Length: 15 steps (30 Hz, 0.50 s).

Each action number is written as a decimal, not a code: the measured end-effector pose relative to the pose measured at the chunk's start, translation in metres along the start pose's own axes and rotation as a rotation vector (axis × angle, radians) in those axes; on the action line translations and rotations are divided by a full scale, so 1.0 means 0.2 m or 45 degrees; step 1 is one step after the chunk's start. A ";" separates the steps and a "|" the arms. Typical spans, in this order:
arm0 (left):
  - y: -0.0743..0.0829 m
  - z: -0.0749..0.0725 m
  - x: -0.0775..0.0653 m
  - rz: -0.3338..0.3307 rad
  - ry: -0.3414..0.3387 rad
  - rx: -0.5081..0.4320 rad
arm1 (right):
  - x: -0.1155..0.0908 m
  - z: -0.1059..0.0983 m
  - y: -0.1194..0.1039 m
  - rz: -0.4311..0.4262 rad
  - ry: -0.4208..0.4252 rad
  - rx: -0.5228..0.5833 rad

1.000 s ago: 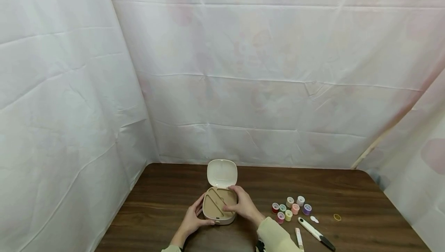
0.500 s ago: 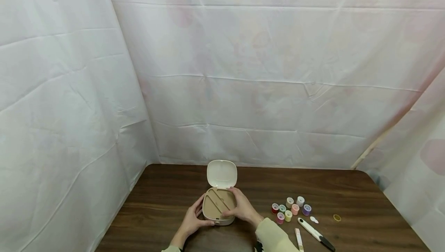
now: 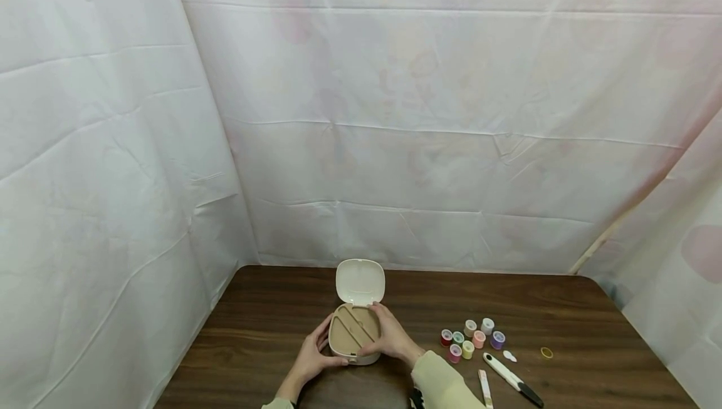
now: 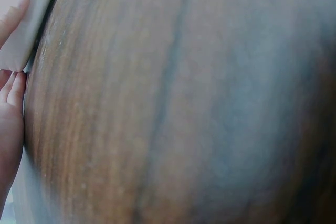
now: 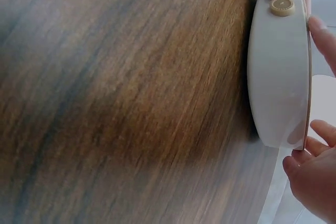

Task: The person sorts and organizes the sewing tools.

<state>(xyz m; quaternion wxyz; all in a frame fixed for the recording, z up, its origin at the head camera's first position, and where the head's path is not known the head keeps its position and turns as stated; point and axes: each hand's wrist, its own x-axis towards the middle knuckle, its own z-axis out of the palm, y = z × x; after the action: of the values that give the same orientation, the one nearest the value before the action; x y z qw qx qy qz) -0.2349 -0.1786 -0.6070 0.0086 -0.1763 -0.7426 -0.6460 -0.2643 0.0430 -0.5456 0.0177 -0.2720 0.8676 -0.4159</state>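
Note:
A small white box [image 3: 368,361] stands on the table with its lid [image 3: 361,282] tipped back. Inside it sits a tan tray [image 3: 341,334] with diagonal grooves. My left hand [image 3: 309,357] grips the box's left side, its thumb at the front near a round gold button [image 5: 282,6]. The right hand [image 3: 397,337] spans the tray's right side, thumb toward the front and fingers at the back right edge. In the right wrist view, the right fingers [image 5: 315,148] touch the box's top edge. What lies under the tray is hidden.
Right of the box several small colored thread spools [image 3: 467,350] stand together. Beyond them lie a seam ripper-like white-and-black tool [image 3: 510,379], a pale strip [image 3: 485,388], a small white piece [image 3: 509,356] and a yellow ring [image 3: 546,352]. White cloth [image 3: 361,165] hangs behind the table.
The right thumb has slid over the tray toward its front edge, and the right hand has shifted slightly. The left hand, box and lid stay in place.

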 end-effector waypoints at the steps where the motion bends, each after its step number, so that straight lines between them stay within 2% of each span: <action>1: 0.00 0.00 0.00 0.008 -0.001 -0.001 | 0.00 0.00 0.00 -0.001 -0.004 -0.003; 11: 0.00 0.00 0.00 0.029 -0.001 0.033 | 0.00 0.00 -0.01 -0.007 -0.001 -0.039; 15: 0.00 0.00 0.00 0.004 -0.003 0.010 | 0.01 0.01 -0.01 -0.019 0.014 -0.047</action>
<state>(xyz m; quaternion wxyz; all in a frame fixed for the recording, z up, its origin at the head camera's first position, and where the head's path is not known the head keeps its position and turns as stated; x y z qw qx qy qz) -0.2357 -0.1790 -0.6069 0.0095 -0.1782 -0.7449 -0.6428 -0.2644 0.0400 -0.5443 0.0047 -0.2764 0.8731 -0.4016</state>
